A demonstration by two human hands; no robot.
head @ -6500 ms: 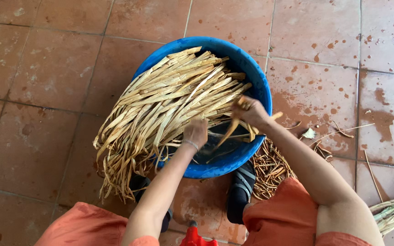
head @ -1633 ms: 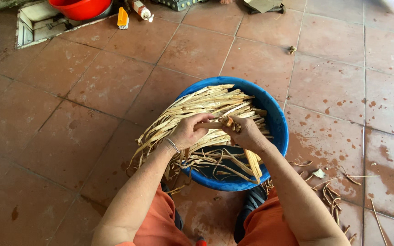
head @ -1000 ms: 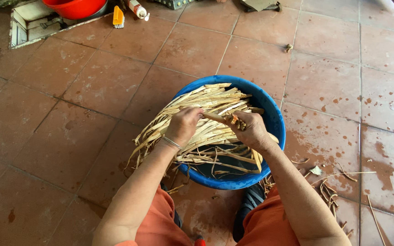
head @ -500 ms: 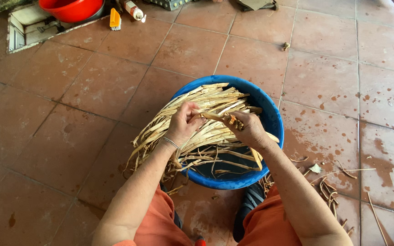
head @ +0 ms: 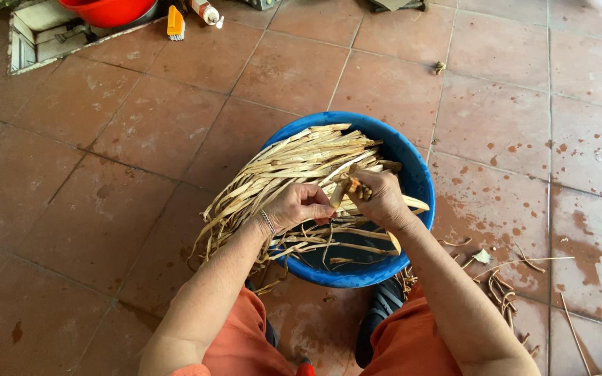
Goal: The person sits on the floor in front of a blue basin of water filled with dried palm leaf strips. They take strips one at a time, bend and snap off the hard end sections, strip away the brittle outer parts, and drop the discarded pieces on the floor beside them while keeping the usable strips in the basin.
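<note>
A: What is held, and by which hand?

B: A single pale strip [head: 338,196] is pinched in the left hand [head: 299,206], fingers closed on it. The same strip's brown end is gripped by the right hand [head: 383,200], also closed. Both hands are held together over the middle of the tub [head: 419,182].

A: What has changed?

B: Half a second ago the left hand was raised against the right at the strip's end; it is now drawn slightly down and left along the strip. Over the last second and a half the bundle [head: 273,182] has barely shifted. One strip is judged to have been singled out and to be worked between the fingers.

A: Counts?

B: Two hands; one blue tub; one bundle of strips, too many and too overlapped to be counted, draped over the tub's left rim onto the tiles [head: 134,132]. Loose scraps [head: 499,285] are scattered at right. One red basin [head: 106,8], one yellow brush [head: 174,21] and one bottle [head: 206,11] are seen at the top edge.
</note>
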